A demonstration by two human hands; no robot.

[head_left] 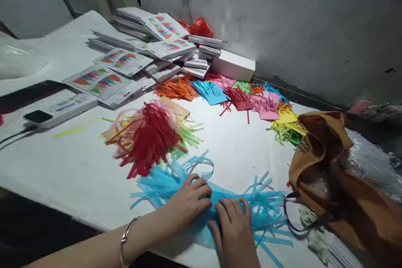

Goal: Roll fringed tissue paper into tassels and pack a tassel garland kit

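Note:
A sheet of blue fringed tissue paper (216, 192) lies near the table's front edge, its cut strips spreading out at the left and right ends. My left hand (191, 201) is curled over the middle of the sheet, fingertips pressed on it. Right beside it, my right hand (232, 222) has bent fingers gripping the same middle part, thumb toward the left. The paper under both palms is hidden. Just beyond my left hand rests a pile of tassels, with a red tissue tassel (153, 138) on top of pink, yellow and green ones.
Colourful fringed bundles, including an orange tassel (176, 88), curve along the table's back. Stacked printed packets (100, 83) and a white box (234, 65) stand behind. At right are a brown bag (326, 155) and a black-handled tool (292, 217). A white device (59, 106) sits left.

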